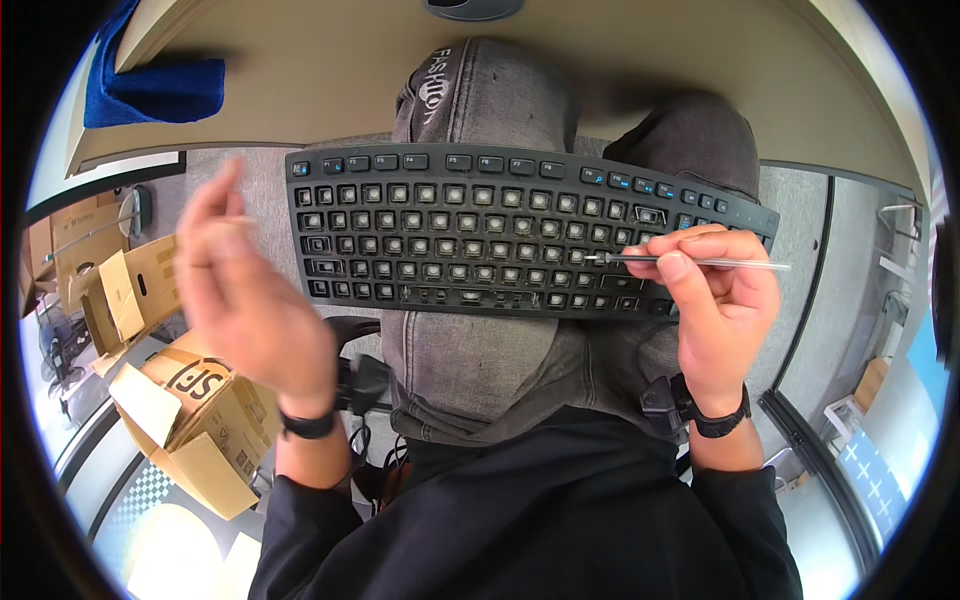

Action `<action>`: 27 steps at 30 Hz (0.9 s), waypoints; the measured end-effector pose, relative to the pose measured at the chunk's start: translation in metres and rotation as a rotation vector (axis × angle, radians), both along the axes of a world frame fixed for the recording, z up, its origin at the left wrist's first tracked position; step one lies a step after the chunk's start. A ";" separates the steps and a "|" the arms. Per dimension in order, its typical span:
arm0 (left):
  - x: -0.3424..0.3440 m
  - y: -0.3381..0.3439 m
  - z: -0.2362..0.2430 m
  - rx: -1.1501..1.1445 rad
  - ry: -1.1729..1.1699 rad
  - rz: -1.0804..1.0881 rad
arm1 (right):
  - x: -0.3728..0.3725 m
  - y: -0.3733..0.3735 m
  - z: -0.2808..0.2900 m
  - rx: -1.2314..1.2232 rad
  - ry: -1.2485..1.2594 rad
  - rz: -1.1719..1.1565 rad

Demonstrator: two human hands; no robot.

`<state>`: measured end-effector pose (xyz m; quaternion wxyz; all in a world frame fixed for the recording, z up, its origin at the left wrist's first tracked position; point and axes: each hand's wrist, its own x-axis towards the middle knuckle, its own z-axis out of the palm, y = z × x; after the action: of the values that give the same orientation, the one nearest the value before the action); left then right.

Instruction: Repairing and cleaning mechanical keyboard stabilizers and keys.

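Note:
A black keyboard (470, 222) lies across my thighs. Most of its keycaps are off, so rows of pale switch stems show; the top row of small keys is still capped. My right hand (722, 290) is closed in a pinch around a thin rod-like tool (720, 263) with a pale tip and a clear rear end. The tool's tip touches or hovers just over the right part of the keyboard; I cannot tell which. My left hand (245, 290) is raised beside the keyboard's left end, blurred by motion. Its fingers look stretched out, with nothing visible in them.
A beige desk edge (300, 105) runs ahead of my knees, with a dark blue cloth (160, 95) hanging at its left and a dark rounded object (472, 8) on top. Opened cardboard boxes (195, 420) stand on the left. A dark frame bar (815, 270) runs along the right.

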<state>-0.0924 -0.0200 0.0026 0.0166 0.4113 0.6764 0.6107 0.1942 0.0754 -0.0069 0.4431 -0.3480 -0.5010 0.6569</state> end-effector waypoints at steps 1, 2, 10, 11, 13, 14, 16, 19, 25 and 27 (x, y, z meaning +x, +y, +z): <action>-0.014 0.001 0.008 -0.004 0.007 0.006 | -0.004 0.001 0.000 0.102 -0.049 -0.013; -0.026 0.002 0.014 0.000 0.020 0.149 | -0.007 0.001 0.000 0.101 -0.047 -0.008; 0.002 -0.011 -0.002 -0.307 0.298 -0.202 | -0.031 0.007 0.003 0.506 -0.391 0.040; 0.018 -0.005 0.001 -0.356 0.324 -0.233 | -0.032 0.008 0.003 0.558 -0.446 0.053; 0.023 -0.003 0.001 -0.424 0.446 -0.373 | -0.035 0.008 0.008 0.605 -0.496 0.074; 0.025 -0.005 0.003 -0.452 0.473 -0.415 | -0.036 0.009 0.012 0.649 -0.539 0.090; 0.017 -0.007 -0.003 -0.420 0.494 -0.386 | -0.040 0.013 0.020 0.736 -0.572 0.129; 0.011 -0.007 -0.009 -0.346 0.413 -0.304 | -0.048 0.019 0.030 0.830 -0.636 0.198; 0.023 -0.008 0.004 -0.688 0.575 -0.437 | -0.065 0.041 0.049 0.696 -0.780 0.440; 0.027 -0.009 0.003 -0.744 0.595 -0.442 | -0.065 0.045 0.048 0.674 -0.812 0.517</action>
<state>-0.0654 -0.0295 0.0054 0.0969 0.6662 0.7201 0.1679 0.1294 0.1202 0.0415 0.1275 -0.2783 -0.8804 0.3622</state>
